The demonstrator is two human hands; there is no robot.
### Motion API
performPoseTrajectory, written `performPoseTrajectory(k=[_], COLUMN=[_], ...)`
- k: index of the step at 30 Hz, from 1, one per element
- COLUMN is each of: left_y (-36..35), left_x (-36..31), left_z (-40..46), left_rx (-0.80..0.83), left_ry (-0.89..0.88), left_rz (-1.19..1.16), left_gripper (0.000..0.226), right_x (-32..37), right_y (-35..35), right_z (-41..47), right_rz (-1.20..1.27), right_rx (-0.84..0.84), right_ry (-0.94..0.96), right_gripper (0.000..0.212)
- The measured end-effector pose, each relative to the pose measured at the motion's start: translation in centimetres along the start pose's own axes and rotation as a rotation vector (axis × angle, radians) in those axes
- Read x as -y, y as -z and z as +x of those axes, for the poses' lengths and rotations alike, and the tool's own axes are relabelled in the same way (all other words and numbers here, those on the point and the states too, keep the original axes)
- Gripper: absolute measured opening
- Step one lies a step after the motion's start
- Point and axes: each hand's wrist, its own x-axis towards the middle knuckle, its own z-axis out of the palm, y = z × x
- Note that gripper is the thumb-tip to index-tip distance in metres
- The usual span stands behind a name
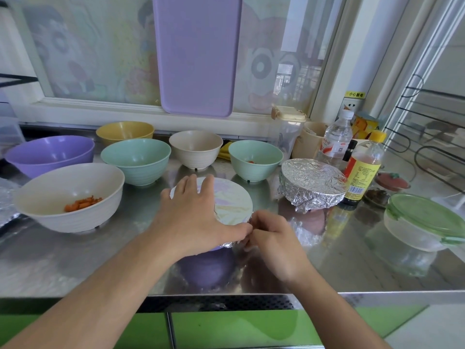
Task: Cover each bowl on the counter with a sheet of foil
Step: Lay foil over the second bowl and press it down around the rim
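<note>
on the steel surface the left hand is pressing flat, fingers apart, on the foil while the right hand is pinching its edge, risking tearing it or tipping the purple bowl

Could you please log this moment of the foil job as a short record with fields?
surface: steel counter
bowl in work: purple bowl, foil sheet laid over its top
left hand: flat on the foil
right hand: pinching the foil edge at the rim
finished: foil-wrapped bowl, to the right
uncovered: six bowls behind and to the left
contents seen: orange pieces in white bowl
</note>
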Motion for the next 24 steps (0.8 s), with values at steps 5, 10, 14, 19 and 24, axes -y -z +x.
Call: performPoseTrajectory(k=[5, 10, 14, 19, 24], left_y=[0.2, 1.2, 2.5, 4.9, 3.8], left_x=[0.1, 0.3, 1.6, 3.1, 2.8], left_z=[-0.1, -0.2, 0.3, 0.0, -0.1], left_rx=[0.015, 0.079, 0.177, 0.335, 0.269], left_ry=[-0.005, -0.064, -0.170, -0.207, -0.042], left_rz=[0.000, -0.017, -0.062, -0.119, -0.055], left_gripper=[0.126, 0.124, 0.128, 0.135, 0.155], right_x=[-0.3, -0.1, -0.2, -0.7, -1.0], right_y=[1.3, 1.5, 0.3, 1.2, 1.3], right_z=[0.5, 1.9, 1.3, 1.4, 1.5], right_rz=[-0.162, -0.172, -0.121, 0.291, 0.107], right_rx=[0.033, -0.102, 0.161, 0.079, 0.152], right_ry=[-0.022, 0.115, 0.098, -0.084, 0.008], right_gripper=[0.034, 0.061, 0.068, 0.069, 0.056])
